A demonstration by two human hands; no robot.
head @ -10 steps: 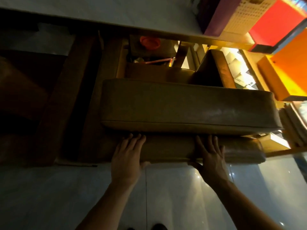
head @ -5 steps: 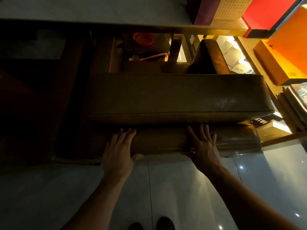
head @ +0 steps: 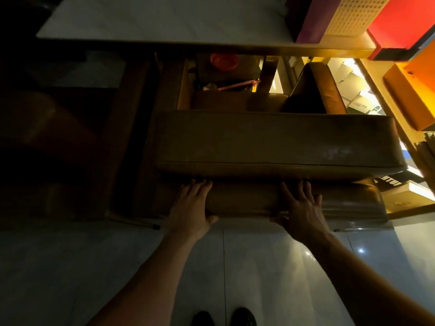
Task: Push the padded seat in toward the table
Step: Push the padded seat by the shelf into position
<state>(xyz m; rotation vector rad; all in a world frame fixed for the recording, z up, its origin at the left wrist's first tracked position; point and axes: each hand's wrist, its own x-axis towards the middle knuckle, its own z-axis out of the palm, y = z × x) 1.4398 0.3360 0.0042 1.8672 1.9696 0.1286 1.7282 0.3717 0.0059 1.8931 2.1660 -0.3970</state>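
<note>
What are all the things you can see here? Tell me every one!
padded seat: 1, brown, in the middle, its lower padded part under both hands
table: 1, pale top, across the top of the picture
second brown cushion: 1, tilted, behind the seat at right
orange round thing: 1, under the table edge, too dim to name
red box: 1, top right
orange box: 1, right edge
floor tiles: pale, glossy, bottom
shoes: 2, dark, bottom centre
left hand: 1, flat on the seat's front
right hand: 1, flat on the seat's front
</note>
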